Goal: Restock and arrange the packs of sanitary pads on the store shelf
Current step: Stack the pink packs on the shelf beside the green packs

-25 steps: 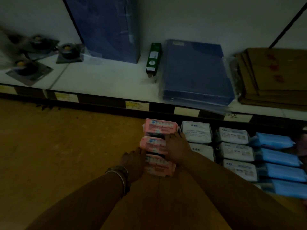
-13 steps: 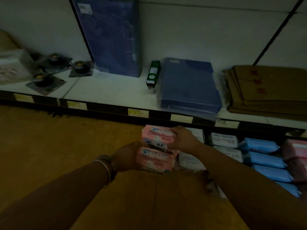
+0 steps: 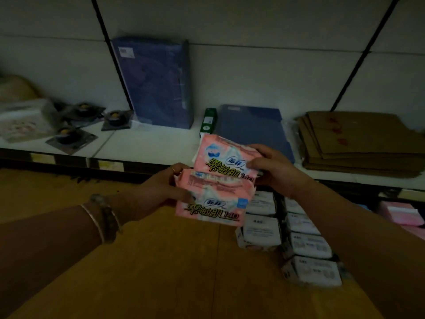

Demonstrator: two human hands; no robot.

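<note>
The white shelf [image 3: 149,146] crosses mid-frame, and rows of white pad packs [image 3: 262,231] lie at lower right. At centre, held up in the air, the left hand [image 3: 158,192] grips the lower pink pack [image 3: 213,203] and the right hand [image 3: 276,171] pinches the upper pink pack [image 3: 223,157]. The slick, soft wrappers could slip from these edge grips, dropping a pack onto the rows.

The left hand [image 3: 158,192] held the lower pink pack [image 3: 213,203], the right hand [image 3: 276,173] the upper pink pack [image 3: 223,157], above white packs [image 3: 305,245] and before a shelf [image 3: 147,146].
</note>
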